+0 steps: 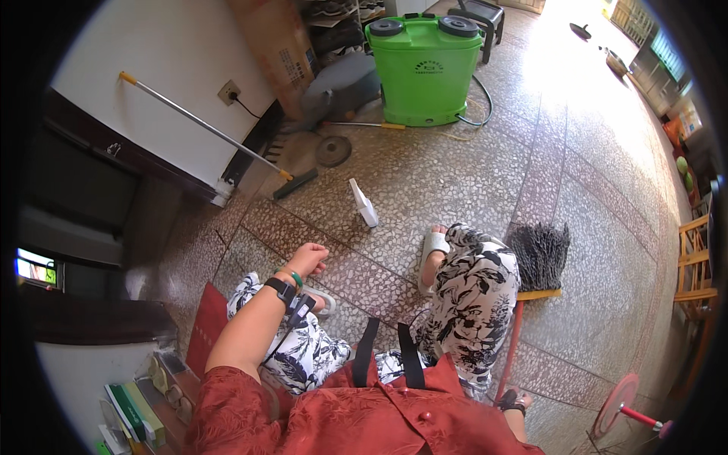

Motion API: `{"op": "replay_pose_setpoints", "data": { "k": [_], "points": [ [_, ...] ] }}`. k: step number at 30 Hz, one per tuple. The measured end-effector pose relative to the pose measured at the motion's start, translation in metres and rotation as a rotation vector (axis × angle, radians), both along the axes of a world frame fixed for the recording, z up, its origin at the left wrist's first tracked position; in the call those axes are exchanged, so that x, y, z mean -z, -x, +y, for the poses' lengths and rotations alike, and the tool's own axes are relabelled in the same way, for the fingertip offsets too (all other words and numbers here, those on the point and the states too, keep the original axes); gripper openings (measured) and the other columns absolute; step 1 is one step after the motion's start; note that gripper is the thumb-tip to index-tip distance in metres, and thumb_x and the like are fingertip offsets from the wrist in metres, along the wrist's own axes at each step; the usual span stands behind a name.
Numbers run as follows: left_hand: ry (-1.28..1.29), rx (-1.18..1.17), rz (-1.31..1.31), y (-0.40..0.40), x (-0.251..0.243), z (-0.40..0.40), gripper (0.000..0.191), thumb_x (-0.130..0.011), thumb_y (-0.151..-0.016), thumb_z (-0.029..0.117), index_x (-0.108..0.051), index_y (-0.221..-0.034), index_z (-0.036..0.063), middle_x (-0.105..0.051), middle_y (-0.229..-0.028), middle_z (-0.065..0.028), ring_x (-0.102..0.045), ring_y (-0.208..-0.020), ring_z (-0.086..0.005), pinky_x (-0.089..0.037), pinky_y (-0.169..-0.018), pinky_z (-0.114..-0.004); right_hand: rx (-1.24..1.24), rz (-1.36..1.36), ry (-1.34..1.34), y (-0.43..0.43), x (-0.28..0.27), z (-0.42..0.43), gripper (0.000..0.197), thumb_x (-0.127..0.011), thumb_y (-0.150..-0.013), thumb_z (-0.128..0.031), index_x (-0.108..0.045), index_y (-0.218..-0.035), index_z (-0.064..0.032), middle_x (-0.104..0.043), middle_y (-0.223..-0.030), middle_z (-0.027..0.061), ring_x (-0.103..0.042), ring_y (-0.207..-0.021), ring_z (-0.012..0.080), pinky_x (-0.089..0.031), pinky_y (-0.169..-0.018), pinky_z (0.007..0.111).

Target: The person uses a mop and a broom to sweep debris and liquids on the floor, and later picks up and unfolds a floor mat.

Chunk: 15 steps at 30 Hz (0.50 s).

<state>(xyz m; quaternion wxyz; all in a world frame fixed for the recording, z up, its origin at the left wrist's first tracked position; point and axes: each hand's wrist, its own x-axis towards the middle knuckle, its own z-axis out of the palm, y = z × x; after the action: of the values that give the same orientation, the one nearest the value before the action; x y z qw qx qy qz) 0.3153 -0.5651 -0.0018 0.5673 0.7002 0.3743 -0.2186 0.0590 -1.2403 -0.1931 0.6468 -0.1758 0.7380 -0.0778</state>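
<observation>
My left hand (307, 260) hangs over the speckled terrazzo floor with its fingers curled in and nothing visible in it. A green bangle and a black wrist strap with a small device sit on that wrist. On the floor ahead of it lies a small white object (364, 205), its kind unclear. At the lower right, beside my patterned trouser leg, my right hand (516, 400) is at the red handle of a broom (510, 352), fingers closed around it and partly hidden. The broom's dark bristles (539, 256) point away from me, beyond its yellow bar.
A green backpack sprayer (429, 74) stands ahead with a hose beside it. A floor squeegee (296, 183) leans on the left wall near a round dark disc (333, 151). A black stool (483, 23) is behind the sprayer. A red disc on a rod (617, 405) stands at lower right.
</observation>
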Motion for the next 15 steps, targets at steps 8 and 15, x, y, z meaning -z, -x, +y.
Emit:
{"op": "replay_pose_setpoints", "data": {
  "k": [8, 15],
  "points": [
    [0.166, -0.051, -0.078, 0.007, -0.019, 0.036, 0.025, -0.053, -0.080, 0.020, -0.047, -0.100, 0.0041, -0.052, -0.078, -0.0022, -0.053, -0.061, -0.0091, -0.044, -0.051, -0.021, -0.517, -0.579, 0.140, -0.176, -0.101, -0.063, 0.022, -0.045, -0.079, -0.020, -0.057, -0.078, -0.0013, -0.060, -0.071, 0.0092, -0.058, -0.066, 0.0218, -0.048, -0.061, 0.034],
    [0.373, -0.108, -0.296, 0.019, -0.007, 0.057, 0.022, -0.054, -0.080, 0.019, -0.049, -0.096, 0.0040, -0.054, -0.078, -0.0022, -0.053, -0.060, -0.0071, -0.044, -0.051, -0.020, -1.261, -1.377, 0.255, -0.364, -0.425, 0.194, 0.029, -0.038, -0.087, -0.010, -0.044, -0.113, 0.0021, -0.053, -0.098, 0.0092, -0.052, -0.079, 0.0115, -0.046, -0.074, 0.025]
  ]
}}
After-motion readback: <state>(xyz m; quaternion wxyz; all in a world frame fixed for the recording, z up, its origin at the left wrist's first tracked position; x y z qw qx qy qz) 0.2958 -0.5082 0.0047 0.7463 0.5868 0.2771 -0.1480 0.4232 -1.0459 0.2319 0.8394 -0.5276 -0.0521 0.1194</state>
